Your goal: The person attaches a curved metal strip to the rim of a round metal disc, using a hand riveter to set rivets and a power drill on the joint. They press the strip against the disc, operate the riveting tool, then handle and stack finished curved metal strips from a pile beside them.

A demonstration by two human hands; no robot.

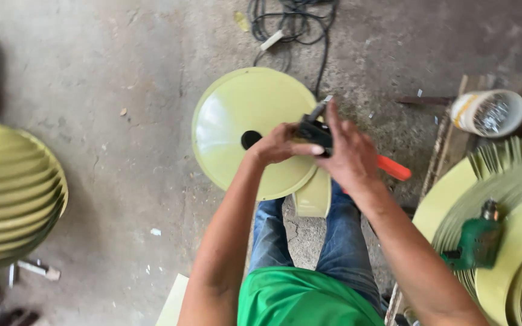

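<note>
A pale yellow-green metal disc (237, 115) with a dark centre hole stands tilted on the concrete floor in front of my knees. A curved strip of the same colour (314, 196) meets its lower right edge. My left hand (279, 145) presses on the disc near that edge and touches a black hand tool (314, 131). My right hand (348, 154) grips the tool, whose orange handle (394, 168) sticks out to the right. The tool's tip sits at the disc's rim.
A stack of yellow-green discs (13, 187) lies at the left. More discs and strips (509, 199) pile at the right with a green drill (478, 241) on top. A white container (489, 111) and black cables (291, 24) lie beyond.
</note>
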